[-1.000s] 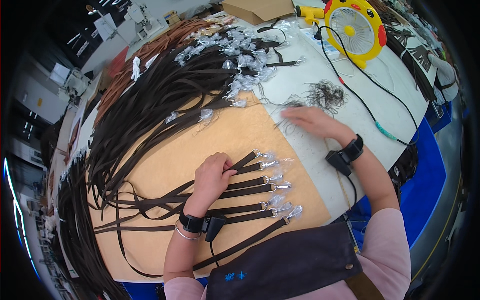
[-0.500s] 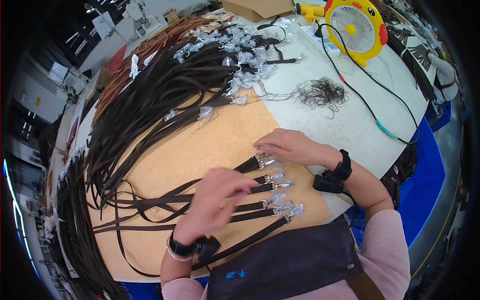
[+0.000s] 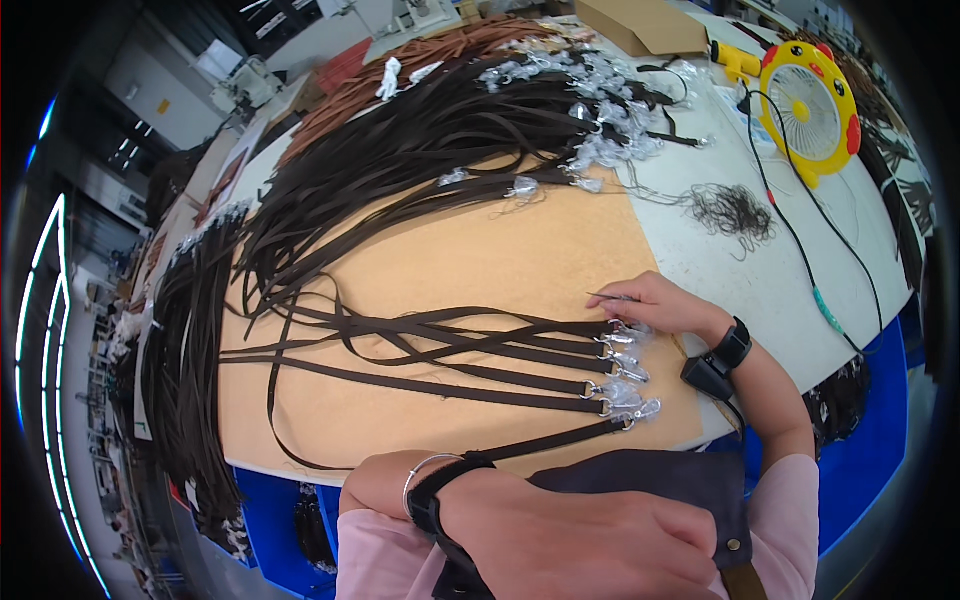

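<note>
Several dark brown straps [image 3: 450, 345] lie side by side on a tan board [image 3: 480, 250]. Their metal clasps [image 3: 620, 365], wrapped in clear plastic, line up at the board's right edge. My right hand [image 3: 660, 305] rests just above the top clasp, its fingers pinched on a thin dark thread [image 3: 598, 295] that pokes out to the left. My left hand [image 3: 590, 545] is close to my body over the dark apron [image 3: 650, 480], back up and off the straps. Whether it holds anything is hidden.
A big heap of dark straps with wrapped clasps [image 3: 420, 140] covers the far side, and more hang off the left edge [image 3: 190, 380]. A tangle of dark thread [image 3: 730, 210], a black cable [image 3: 800, 240], a yellow fan [image 3: 810, 100] and a cardboard box [image 3: 640, 25] sit to the right.
My right hand came from the thread tangle to the clasp ends, now pinching a thread. My left hand lifted off the straps and drew back to my apron.
</note>
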{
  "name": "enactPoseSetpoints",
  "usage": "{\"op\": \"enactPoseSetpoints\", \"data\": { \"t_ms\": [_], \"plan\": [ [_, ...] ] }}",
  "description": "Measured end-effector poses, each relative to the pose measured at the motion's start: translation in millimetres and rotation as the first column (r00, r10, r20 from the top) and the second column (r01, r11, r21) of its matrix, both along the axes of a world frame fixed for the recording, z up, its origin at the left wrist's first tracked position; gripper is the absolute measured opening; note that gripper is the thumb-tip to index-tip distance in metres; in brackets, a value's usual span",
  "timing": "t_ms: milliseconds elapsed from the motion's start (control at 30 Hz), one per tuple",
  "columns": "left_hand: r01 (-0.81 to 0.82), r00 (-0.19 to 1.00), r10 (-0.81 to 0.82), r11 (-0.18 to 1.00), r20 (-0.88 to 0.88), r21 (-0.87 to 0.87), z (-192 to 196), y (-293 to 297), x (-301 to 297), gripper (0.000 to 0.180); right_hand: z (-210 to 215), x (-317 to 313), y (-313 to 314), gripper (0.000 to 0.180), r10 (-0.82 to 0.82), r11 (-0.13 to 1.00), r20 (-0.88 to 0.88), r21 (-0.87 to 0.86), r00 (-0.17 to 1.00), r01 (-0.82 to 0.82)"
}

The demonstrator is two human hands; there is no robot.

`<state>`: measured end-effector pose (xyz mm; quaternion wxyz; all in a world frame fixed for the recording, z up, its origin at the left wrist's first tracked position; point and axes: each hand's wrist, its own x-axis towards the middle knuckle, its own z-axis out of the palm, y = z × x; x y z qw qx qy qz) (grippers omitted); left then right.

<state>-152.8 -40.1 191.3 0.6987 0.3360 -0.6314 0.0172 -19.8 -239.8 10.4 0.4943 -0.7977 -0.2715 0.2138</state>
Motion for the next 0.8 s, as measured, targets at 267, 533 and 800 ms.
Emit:
{"op": "enactPoseSetpoints", "data": {
  "t_ms": [267, 533, 800],
  "plan": [
    [0.001, 0.997, 0.001, 0.999, -0.076, 0.034, 16, 12, -7, 0.029, 4, 6, 4, 0.032, 0.019, 0.995, 0.044, -0.101, 0.999, -0.015],
    [-0.761, 0.554, 0.591, 0.075, 0.586, 0.644, -80, 86, 212, 0.028, -7, 5, -5, 0.029, -0.081, 0.995, -0.070, 0.060, 0.994, 0.085],
    [-0.917, 0.043, 0.248, -0.375, 0.968, 0.136, -196, 136, 312, 0.020, 3, 1, 3, 0.030, -0.113, 0.991, -0.136, 0.058, 0.984, 0.121]
  ]
}}
